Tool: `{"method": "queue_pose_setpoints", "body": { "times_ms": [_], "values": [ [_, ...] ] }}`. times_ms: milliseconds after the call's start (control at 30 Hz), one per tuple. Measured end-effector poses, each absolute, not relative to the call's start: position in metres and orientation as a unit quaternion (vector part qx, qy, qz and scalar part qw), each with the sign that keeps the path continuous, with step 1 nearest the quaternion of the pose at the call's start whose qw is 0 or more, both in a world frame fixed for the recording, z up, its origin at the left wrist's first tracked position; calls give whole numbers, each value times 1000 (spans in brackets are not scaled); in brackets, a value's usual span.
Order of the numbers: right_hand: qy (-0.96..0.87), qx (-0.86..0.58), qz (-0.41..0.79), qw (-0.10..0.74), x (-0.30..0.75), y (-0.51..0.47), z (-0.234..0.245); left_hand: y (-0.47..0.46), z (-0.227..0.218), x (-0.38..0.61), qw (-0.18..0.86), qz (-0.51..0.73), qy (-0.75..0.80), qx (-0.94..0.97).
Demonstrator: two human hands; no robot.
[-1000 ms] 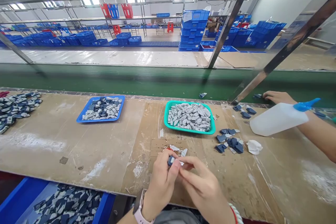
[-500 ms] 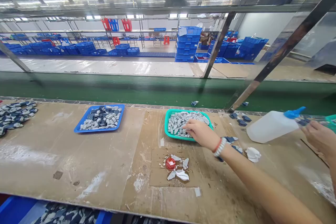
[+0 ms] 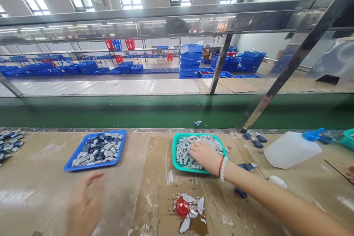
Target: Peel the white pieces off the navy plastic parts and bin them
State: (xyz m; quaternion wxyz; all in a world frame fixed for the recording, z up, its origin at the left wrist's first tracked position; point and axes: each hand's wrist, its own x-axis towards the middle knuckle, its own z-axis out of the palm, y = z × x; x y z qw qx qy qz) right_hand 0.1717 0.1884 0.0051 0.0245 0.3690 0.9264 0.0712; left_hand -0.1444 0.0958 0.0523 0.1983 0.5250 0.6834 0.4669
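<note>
My right hand [image 3: 204,155], with a red string and a pale beaded bracelet at the wrist, is down in a green basket [image 3: 175,151]. Its bent fingers press among small light-grey blocky pieces [image 3: 182,149]; their tips are partly hidden, and what they grip does not show. On the left, my left hand [image 3: 87,199] is smeared by motion just in front of a blue tray [image 3: 95,169] heaped with grey and dark-blue pieces [image 3: 103,145]. Nearer me, a round red thing [image 3: 182,206] sits in brownish wet glue among light-grey flakes [image 3: 200,205].
A white squeeze bottle [image 3: 293,150] with a blue nozzle lies at the right, near several dark-blue pieces [image 3: 257,143]. More pieces [image 3: 9,145] are piled at the far left. A metal post [image 3: 276,84] rises beside the green belt [image 3: 124,110].
My left hand has come into view at the lower left. My right hand stays at the green basket, further over its pieces. Another hand near the bottle is gone. The view has tilted up.
</note>
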Motion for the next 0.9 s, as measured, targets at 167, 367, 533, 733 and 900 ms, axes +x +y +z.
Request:
{"method": "queue_pose_setpoints", "body": {
  "times_ms": [167, 367, 533, 733, 900],
  "values": [
    [926, 369, 82, 9, 168, 191, 3, 219, 62, -41, 144, 304, 518, 787],
    [936, 346, 69, -6, 170, 202, 14, 314, 65, 53, 127, 183, 458, 860],
    [918, 363, -72, -145, 204, 180, 22, 345, 45, 63, 138, 99, 449, 877],
    [788, 441, -279, -325, 237, 93, 3, 313, 39, 6, 162, 171, 463, 854],
    [768, 445, -330, -321, 228, 31, -27, 190, 52, -61, 274, 318, 454, 786]
  ]
}}
